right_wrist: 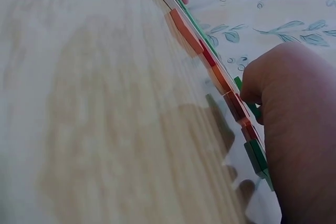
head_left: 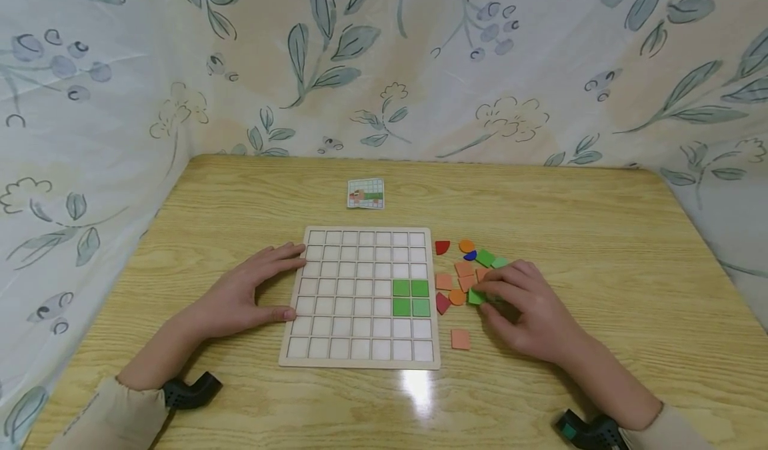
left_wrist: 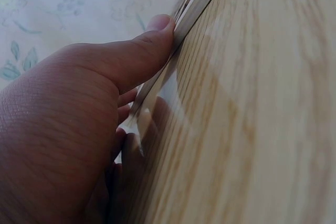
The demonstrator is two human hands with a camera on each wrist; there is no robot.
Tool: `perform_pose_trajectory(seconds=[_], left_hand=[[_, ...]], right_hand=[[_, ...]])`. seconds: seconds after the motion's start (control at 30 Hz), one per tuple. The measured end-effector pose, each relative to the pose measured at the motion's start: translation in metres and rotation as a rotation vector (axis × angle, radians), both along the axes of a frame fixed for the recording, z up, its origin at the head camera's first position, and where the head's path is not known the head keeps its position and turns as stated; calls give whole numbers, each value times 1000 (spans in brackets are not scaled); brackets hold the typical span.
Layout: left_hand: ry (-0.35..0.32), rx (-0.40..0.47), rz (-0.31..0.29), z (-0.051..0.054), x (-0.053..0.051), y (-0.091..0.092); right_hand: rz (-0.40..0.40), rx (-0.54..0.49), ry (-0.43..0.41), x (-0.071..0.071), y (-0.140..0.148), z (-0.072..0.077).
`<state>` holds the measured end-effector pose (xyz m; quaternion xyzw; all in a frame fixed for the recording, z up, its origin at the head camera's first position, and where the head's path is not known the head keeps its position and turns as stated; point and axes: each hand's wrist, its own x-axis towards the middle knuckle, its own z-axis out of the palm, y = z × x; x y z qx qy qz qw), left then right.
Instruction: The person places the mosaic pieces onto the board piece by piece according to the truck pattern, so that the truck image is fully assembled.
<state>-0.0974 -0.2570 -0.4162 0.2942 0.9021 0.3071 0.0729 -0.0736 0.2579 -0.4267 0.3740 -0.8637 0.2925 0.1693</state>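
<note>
A wooden grid board (head_left: 285, 343) lies flat on the table, with green square tiles (head_left: 402, 288) filling a two-by-two block near its right side. Along the board's left edge rests my left hand (head_left: 246, 297), thumb and fingertips spread against the frame; the left wrist view shows the thumb (left_wrist: 142, 51) on that rim. Just right of the board, my right hand (head_left: 528, 310) pinches a green tile (head_left: 476, 297) between thumb and fingers, over the loose pieces. In the right wrist view the hand (right_wrist: 299, 93) partly hides this tile.
Loose pieces lie right of the board: orange squares (head_left: 444, 281), orange discs (head_left: 467, 245), a red quarter-circle (head_left: 442, 247), a blue piece (head_left: 471, 255) and more green tiles. One orange square (head_left: 460, 339) lies apart, nearer me. A patterned card (head_left: 365, 194) lies behind the board.
</note>
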Motion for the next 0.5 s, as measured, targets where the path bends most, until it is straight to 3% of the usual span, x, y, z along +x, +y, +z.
perform_pose_trajectory(seconds=[0.5], left_hand=[[-1, 6, 1, 0, -1, 0]], right_hand=[[66, -23, 40, -5, -20, 1]])
